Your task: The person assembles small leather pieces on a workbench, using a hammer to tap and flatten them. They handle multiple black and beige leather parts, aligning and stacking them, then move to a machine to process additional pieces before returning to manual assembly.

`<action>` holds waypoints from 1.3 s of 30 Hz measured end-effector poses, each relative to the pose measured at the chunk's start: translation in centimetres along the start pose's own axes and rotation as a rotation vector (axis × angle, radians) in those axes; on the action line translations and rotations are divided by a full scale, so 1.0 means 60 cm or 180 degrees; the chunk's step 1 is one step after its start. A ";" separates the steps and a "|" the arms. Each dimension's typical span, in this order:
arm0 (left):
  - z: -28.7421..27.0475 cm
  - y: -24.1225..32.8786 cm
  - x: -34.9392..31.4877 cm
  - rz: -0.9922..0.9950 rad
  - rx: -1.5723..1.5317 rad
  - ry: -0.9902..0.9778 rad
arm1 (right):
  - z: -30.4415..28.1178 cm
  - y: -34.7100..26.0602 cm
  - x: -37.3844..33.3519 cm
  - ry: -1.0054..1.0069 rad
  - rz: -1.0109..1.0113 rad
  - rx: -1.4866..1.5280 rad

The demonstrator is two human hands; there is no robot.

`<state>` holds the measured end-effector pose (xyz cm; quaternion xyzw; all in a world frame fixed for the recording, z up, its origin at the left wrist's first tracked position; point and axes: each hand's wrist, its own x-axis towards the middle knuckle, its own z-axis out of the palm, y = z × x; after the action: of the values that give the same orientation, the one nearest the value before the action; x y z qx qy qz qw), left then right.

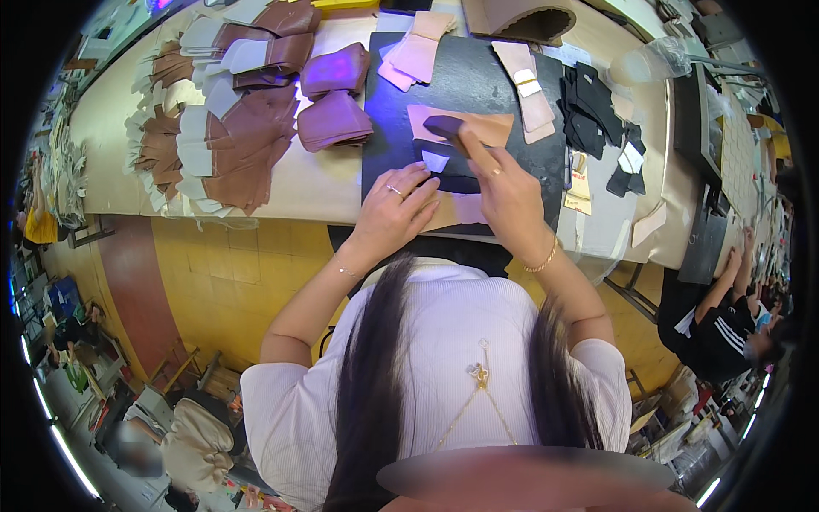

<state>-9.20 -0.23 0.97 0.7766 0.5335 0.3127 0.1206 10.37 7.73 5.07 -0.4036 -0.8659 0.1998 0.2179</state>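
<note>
Right hand point(512, 200): raised from the lower right, forearm angled up and inward, wrist roughly straight; fingers closed around the tan handle of a hand tool with a dark, rounded head point(444, 128), which tilts to the upper left over a flat, tan, leather-like piece point(486, 128). Left hand point(392, 209): palm down, forearm slanting in from the lower left; fingers extended and slightly parted, tips at a dark, flat strip point(461, 183) that lies across the tan piece. Whether the left fingertips press on the strip cannot be told. A small, pale trapezoid patch point(435, 161) shows just beyond the left fingertips. Tan piece and strip lie on a black, rectangular work mat point(388, 111), near its front edge. Surface: mat rests on a long table covered in beige sheeting point(102, 171). Left of mat, two stacks of folded, reddish-brown pieces point(334, 121); farther left, fanned piles of brown and pale-grey pieces point(247, 145). Right of mat, dark, flat cut pieces point(591, 107) and a clear plastic bag point(653, 61). Room: yellow floor point(200, 256) with a reddish-brown band point(128, 273); at far right, a person in a black top point(721, 341).
</note>
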 end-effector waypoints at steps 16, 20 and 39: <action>0.012 0.021 0.028 -0.0049 0.0770 -0.0641 | -0.036 0.027 -0.056 0.0524 0.0340 -0.0059; 0.008 0.027 0.040 -0.0045 0.0761 -0.0704 | -0.036 0.035 -0.064 -0.0198 0.0813 -0.0371; -0.004 0.038 0.090 -0.0197 0.0736 -0.1123 | -0.055 0.066 -0.124 0.1026 0.1019 0.0009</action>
<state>-6.36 3.69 4.27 0.8112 0.5600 0.1047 0.1317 18.89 4.82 4.14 -0.5623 -0.7445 0.1660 0.3195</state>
